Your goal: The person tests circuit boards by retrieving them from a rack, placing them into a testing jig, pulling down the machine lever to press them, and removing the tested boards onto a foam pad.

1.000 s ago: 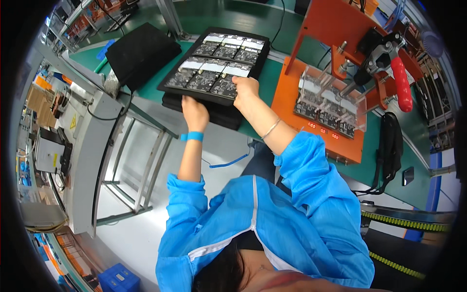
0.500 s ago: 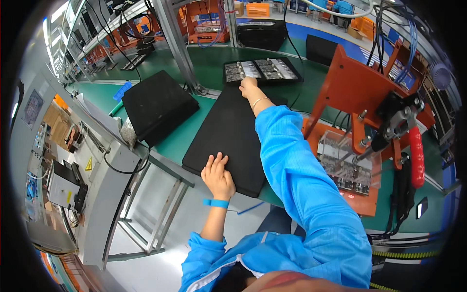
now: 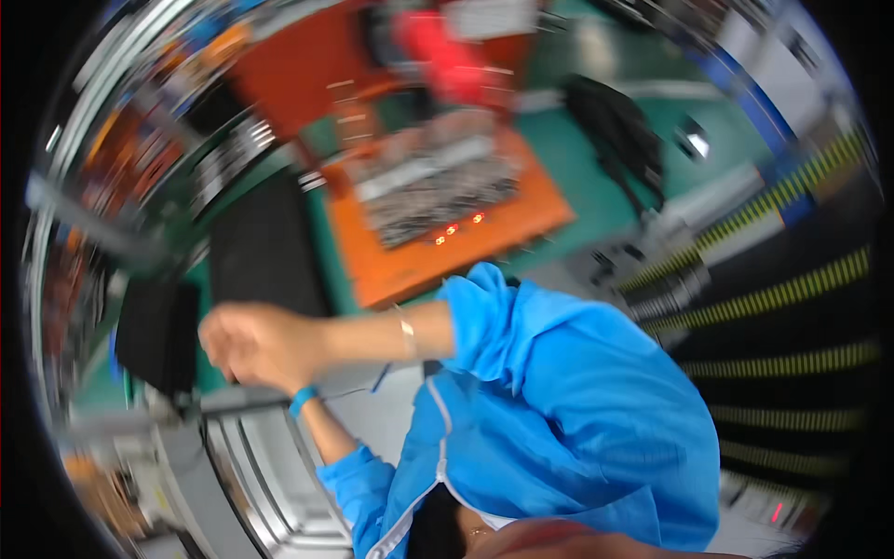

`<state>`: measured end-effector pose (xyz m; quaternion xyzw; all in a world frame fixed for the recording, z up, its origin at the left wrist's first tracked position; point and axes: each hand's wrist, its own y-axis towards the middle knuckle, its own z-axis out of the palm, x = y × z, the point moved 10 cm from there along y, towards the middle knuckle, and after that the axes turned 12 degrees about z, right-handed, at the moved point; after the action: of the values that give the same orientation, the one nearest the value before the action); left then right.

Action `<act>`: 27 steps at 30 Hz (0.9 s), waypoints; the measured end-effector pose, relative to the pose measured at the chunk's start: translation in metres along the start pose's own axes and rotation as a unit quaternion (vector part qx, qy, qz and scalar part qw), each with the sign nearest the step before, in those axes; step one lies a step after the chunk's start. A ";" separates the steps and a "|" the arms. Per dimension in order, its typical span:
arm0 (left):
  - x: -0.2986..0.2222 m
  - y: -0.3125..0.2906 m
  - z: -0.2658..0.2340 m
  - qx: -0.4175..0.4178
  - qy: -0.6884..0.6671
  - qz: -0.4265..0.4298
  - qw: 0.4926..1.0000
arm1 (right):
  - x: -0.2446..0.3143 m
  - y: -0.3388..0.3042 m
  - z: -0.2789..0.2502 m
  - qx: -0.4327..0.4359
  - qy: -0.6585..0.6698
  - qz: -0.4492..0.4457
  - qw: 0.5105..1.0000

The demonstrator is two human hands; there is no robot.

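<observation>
My right hand (image 3: 261, 343), smeared by motion, reaches across to the left over the near end of a flat black board or tray lid (image 3: 265, 242). Its fingers look bent, but whether they hold anything is unclear. Behind it my left hand is mostly hidden; a blue wristband (image 3: 303, 401) marks that wrist. Farther off, a tray of small metal parts (image 3: 231, 166) lies beyond the black board. To the right stands an orange fixture (image 3: 358, 279) with blurred parts (image 3: 447, 191) on it and small red lit digits along its front.
A black box-like stack (image 3: 156, 331) sits at the left on the green bench. The fixture's red lever handle (image 3: 445, 61) rises at the back. A black strap or bag (image 3: 619, 130) lies right of it. Yellow-and-black striped bands (image 3: 782, 368) run along the right.
The view has swung right, bringing the orange fixture to the middle. My right hand has come back from the metal-part tray to beside my left hand.
</observation>
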<state>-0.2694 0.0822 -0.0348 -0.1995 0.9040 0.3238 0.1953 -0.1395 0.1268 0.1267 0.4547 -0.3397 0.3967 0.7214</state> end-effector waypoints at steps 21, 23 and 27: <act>-0.129 -0.059 -0.036 -0.061 0.256 0.188 0.946 | 0.036 -0.935 -0.315 -0.723 -0.344 0.571 0.181; -0.148 -0.058 -0.041 -0.052 0.252 0.185 0.949 | 0.028 -0.933 -0.312 -0.714 -0.344 0.585 0.171; -0.177 -0.056 -0.030 -0.063 0.236 0.240 0.939 | 0.008 -0.902 -0.288 -0.663 -0.538 0.516 -0.078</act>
<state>-0.0992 0.0639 0.0439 -0.0590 0.9227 0.3613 -0.1204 0.6968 0.1501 -0.3177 0.4752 0.8588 0.1284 0.1419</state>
